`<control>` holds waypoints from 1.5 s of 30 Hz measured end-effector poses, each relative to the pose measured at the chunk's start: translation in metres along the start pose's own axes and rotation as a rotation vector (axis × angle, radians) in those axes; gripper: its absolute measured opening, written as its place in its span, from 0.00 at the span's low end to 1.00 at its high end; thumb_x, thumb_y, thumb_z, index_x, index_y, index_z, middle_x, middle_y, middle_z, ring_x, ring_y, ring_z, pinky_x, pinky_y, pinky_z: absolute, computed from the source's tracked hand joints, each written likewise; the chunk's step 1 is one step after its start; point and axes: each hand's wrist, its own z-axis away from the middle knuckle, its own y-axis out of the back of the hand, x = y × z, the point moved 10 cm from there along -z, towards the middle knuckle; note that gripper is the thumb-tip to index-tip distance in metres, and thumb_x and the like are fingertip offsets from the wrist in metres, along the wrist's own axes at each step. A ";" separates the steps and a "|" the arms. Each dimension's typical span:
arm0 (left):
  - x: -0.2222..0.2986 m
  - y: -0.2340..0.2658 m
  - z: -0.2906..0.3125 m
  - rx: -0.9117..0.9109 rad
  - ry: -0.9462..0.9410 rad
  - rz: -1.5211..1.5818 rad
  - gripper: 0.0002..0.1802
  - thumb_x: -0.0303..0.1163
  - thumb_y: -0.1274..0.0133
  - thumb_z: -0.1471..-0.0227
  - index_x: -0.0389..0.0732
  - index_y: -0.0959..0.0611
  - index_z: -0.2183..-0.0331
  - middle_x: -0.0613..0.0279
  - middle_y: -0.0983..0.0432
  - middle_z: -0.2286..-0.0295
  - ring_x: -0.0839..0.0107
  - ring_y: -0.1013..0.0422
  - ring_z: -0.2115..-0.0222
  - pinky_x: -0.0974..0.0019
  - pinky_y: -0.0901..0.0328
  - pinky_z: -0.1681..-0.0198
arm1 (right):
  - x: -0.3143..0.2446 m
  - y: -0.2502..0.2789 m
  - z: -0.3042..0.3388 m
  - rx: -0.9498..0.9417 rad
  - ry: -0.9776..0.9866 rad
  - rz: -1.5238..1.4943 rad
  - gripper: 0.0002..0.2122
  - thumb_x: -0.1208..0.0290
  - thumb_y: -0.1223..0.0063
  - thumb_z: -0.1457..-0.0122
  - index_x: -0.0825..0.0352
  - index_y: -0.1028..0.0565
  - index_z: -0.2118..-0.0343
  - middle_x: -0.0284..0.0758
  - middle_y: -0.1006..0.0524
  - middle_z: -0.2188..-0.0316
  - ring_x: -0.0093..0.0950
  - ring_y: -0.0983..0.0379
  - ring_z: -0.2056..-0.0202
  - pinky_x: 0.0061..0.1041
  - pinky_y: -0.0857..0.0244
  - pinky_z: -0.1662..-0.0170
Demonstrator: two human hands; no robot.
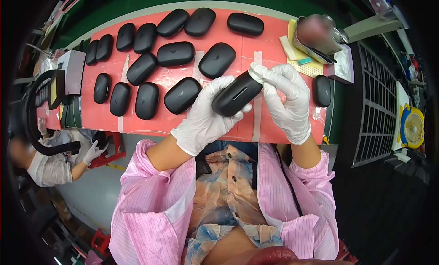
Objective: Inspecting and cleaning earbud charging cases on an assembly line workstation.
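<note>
A black rounded oblong case (234, 96) with a narrow slot in its side lies tilted in my left hand (204, 115), which wears a white glove and wraps its fingers around it. My right hand (289, 98), gloved in white too, pinches at the upper right end of that case. Something white (257, 73) shows at those fingertips against the case; whether it is a small wipe or part of the glove I cannot make out. Several similar black cases lie on the pink table mat (178, 121), the closest being one (182, 95) left of my left hand and another (217, 60) beyond it.
At the back right stand a metal container (315, 38), a yellow sponge-like pad (305, 69) and a small green block (303, 61). One black case (322, 91) lies by the right edge. A grey box (72, 73) stands left; a co-worker's gloved hand (95, 151) is below it.
</note>
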 end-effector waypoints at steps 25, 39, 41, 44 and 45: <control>-0.004 0.002 0.002 -0.055 -0.010 -0.062 0.18 0.37 0.59 0.40 0.33 0.22 0.58 0.53 0.24 0.69 0.74 0.38 0.80 0.75 0.43 0.81 | 0.014 -0.005 0.015 0.149 -0.006 0.123 0.19 0.87 0.48 0.56 0.65 0.19 0.60 0.33 0.27 0.72 0.29 0.30 0.70 0.26 0.34 0.67; -0.004 0.002 0.003 -0.104 -0.001 0.000 0.23 0.40 0.53 0.43 0.34 0.26 0.51 0.50 0.24 0.60 0.60 0.26 0.67 0.68 0.28 0.69 | 0.029 -0.009 0.015 0.086 -0.098 -0.017 0.15 0.83 0.49 0.47 0.68 0.21 0.56 0.35 0.27 0.73 0.28 0.30 0.70 0.25 0.35 0.64; 0.007 -0.020 0.008 -0.147 -0.133 -0.144 0.35 0.33 0.45 0.48 0.39 0.36 0.40 0.51 0.31 0.49 0.59 0.29 0.52 0.64 0.28 0.55 | 0.051 -0.004 0.023 0.136 -0.380 -0.237 0.14 0.81 0.50 0.41 0.73 0.25 0.51 0.31 0.25 0.68 0.18 0.33 0.68 0.20 0.36 0.60; 0.038 -0.027 0.025 0.001 -0.630 -1.023 0.41 0.23 0.41 0.52 0.40 0.40 0.39 0.52 0.33 0.47 0.63 0.31 0.49 0.67 0.31 0.52 | 0.078 -0.014 0.051 0.214 -0.726 -0.783 0.16 0.79 0.51 0.40 0.74 0.27 0.49 0.30 0.24 0.63 0.16 0.34 0.68 0.18 0.38 0.59; 0.044 -0.035 0.033 0.011 -0.780 -1.189 0.45 0.17 0.39 0.57 0.39 0.40 0.39 0.53 0.29 0.50 0.67 0.29 0.51 0.69 0.32 0.51 | 0.075 -0.016 0.051 0.212 -0.728 -0.780 0.16 0.79 0.51 0.40 0.74 0.27 0.49 0.30 0.24 0.63 0.16 0.34 0.68 0.18 0.38 0.59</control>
